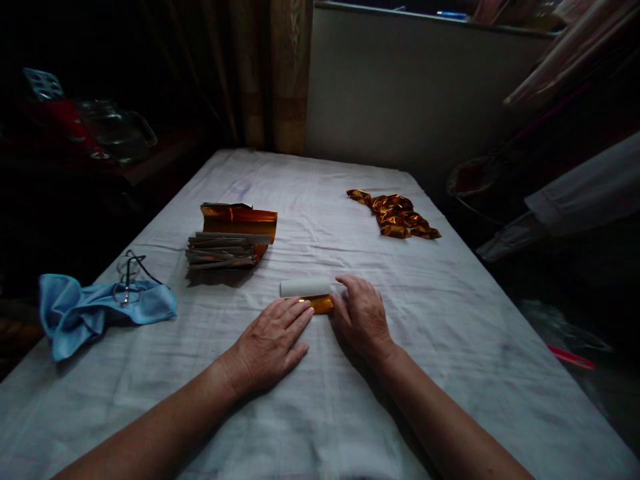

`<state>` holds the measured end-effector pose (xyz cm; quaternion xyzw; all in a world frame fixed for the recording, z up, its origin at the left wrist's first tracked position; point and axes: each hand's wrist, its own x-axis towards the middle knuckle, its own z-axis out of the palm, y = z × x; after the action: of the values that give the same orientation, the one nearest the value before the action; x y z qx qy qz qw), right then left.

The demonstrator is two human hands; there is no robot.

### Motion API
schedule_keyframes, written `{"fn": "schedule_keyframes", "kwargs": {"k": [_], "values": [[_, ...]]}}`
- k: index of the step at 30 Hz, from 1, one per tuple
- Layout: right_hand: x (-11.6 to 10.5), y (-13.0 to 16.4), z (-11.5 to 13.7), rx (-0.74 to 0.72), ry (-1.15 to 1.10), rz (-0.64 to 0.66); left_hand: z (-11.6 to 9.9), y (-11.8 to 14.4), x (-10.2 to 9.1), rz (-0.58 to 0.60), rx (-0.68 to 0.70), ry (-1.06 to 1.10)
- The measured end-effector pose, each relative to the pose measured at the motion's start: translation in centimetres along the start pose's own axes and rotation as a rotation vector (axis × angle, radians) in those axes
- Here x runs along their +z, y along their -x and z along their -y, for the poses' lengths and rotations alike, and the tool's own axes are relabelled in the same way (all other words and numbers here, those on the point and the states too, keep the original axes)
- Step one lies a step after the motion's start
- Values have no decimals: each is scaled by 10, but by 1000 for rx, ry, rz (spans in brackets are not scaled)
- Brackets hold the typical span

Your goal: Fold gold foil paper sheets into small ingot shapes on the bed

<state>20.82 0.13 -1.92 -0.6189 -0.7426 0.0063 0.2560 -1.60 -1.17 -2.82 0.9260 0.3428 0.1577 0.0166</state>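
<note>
1. The left hand [270, 343] lies flat, palm down, fingers stretched out together, their tips pressing on the near left end of a small gold foil sheet [320, 305]; it grips nothing
2. The right hand [361, 315] rests loosely curved, fingers over the right end of the same foil and touching the right end of a white roll [305, 287]; whether it pinches the roll cannot be told
3. The white roll lies crosswise just beyond both hands' fingertips, on the far edge of the foil sheet, between the two hands
4. All of this sits on a desk [450, 347] covered in a wrinkled white cloth; nothing stands between the hands and the foil
5. Beyond the left hand and a little to its left, near it, is a stack of foil sheets [231, 241], grey sides showing, with an orange-gold sheet turned up behind
6. Beyond the right hand, well apart, lies a loose pile of folded gold pieces [397, 217]
7. Far to the left of the left hand, a blue cloth [90, 313] lies crumpled at the desk edge, with spectacles [129, 277] resting on it
8. Off the desk, far beyond and left, a glass jug [117, 130] stands in the dark; what it holds cannot be seen
</note>
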Motion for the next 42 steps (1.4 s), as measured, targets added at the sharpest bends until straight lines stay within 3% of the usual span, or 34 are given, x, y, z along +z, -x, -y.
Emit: {"fn": "schedule_keyframes", "kwargs": {"k": [2,4,7,11,22,26,30,36,42], "values": [[-3,12,4,-201,25,49,0,0,1,2,-6,-2],[-6,22,8,-309,74,170,0,0,2,5,-13,-4],[-7,28,11,-286,136,327,0,1,3,13,-20,-4],[-6,26,13,-194,170,428,0,1,1,31,-14,-4],[-20,22,-9,50,326,455,2,1,1,25,-9,0],[-16,25,0,-53,282,334,1,-1,0,15,10,-16],[-8,27,17,-256,141,419,0,-2,2,3,-3,-21],[-13,29,11,-178,120,481,1,-2,-1,36,6,6],[-19,28,9,-144,165,518,-13,-19,-14,98,-53,13]]}}
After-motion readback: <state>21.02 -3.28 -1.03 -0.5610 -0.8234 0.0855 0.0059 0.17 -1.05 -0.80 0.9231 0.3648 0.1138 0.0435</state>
